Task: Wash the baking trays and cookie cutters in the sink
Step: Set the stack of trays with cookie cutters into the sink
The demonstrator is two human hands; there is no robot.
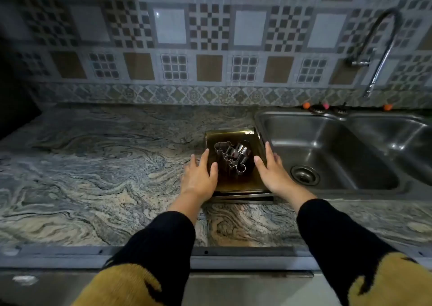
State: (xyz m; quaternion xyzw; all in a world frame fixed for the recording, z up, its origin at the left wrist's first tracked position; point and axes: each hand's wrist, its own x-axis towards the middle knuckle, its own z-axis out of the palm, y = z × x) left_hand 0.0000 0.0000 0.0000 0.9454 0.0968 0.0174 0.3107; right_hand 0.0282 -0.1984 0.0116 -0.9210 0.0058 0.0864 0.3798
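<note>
A stack of dark gold baking trays (235, 135) lies on the marble counter just left of the steel sink (332, 151). Several shiny metal cookie cutters (231, 156) rest in the top tray. My left hand (199, 176) lies flat over the tray's left edge, fingers spread. Over the tray's right edge lies my right hand (272, 170), fingers apart, beside the sink rim. Neither hand has closed around the tray.
The double sink has a drain (305, 175) in its left basin, and a curved tap (378, 48) rises from the wall behind it. Small orange and pink items (325, 106) sit behind the sink. Marble counter (105, 165) stretches left. A patterned tile wall stands at the back.
</note>
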